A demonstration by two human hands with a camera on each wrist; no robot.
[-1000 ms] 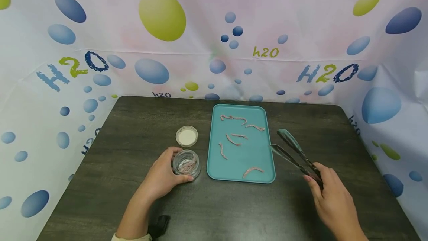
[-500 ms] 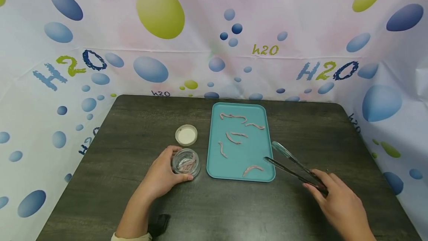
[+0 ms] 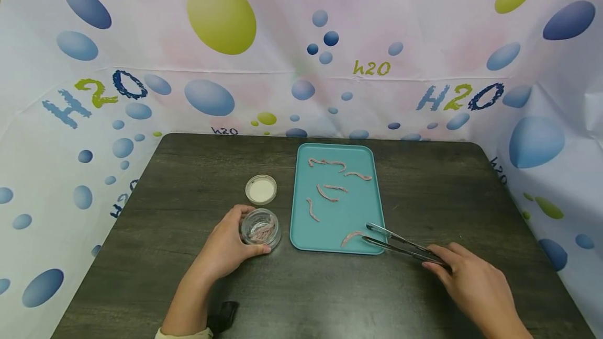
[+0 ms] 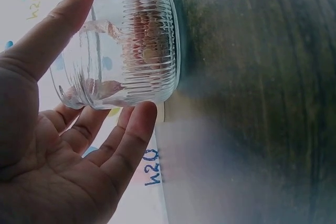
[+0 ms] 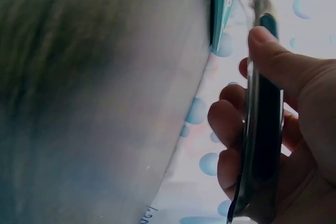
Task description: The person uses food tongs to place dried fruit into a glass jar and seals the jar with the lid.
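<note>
My left hand point(image 3: 229, 245) holds a small ribbed glass jar point(image 4: 149, 45) on the table, thumb on one side and fingers on the other. Pinkish strips, like thin meat, lie inside the jar. In my right hand point(image 3: 476, 281) is a pair of metal tongs point(image 3: 405, 245), gripped along the handles, as the right wrist view also shows. The tongs' spread tips reach over the near right corner of a turquoise tray point(image 3: 339, 224). One tip overlaps the right end of a pink strip point(image 3: 350, 238) there. Several more strips point(image 3: 312, 210) lie spread across the tray.
A round lid point(image 3: 261, 190), pale inside, lies just behind the jar, left of the tray. A small black object point(image 3: 223, 316) is beside my left forearm. The dark wooden table point(image 3: 202, 171) ends at a patterned curtain point(image 3: 282, 41) at the back.
My right hand has moved the tongs left and nearer, from beside the tray to over its near right corner strip. The left hand and jar stay in place.
</note>
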